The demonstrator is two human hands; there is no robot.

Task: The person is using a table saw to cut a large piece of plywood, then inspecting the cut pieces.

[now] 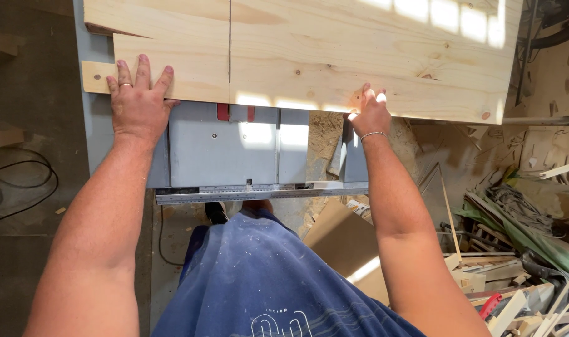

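A wide pale pine board (334,56) lies across the grey table saw (234,150), with a thin saw cut (229,43) running into it from its near edge. My left hand (138,100) lies flat on the board's near left edge, fingers spread, a ring on one finger. My right hand (371,112) presses against the board's near edge further right, fingers curled on the wood, a bracelet on the wrist. The cut lies between my two hands, closer to the left one.
A metal ruler rail (259,193) runs along the saw's front. Sawdust (325,134) covers the floor beside the saw. A heap of wood offcuts and scrap (515,274) fills the right side. A black cable (22,187) loops on the floor at left.
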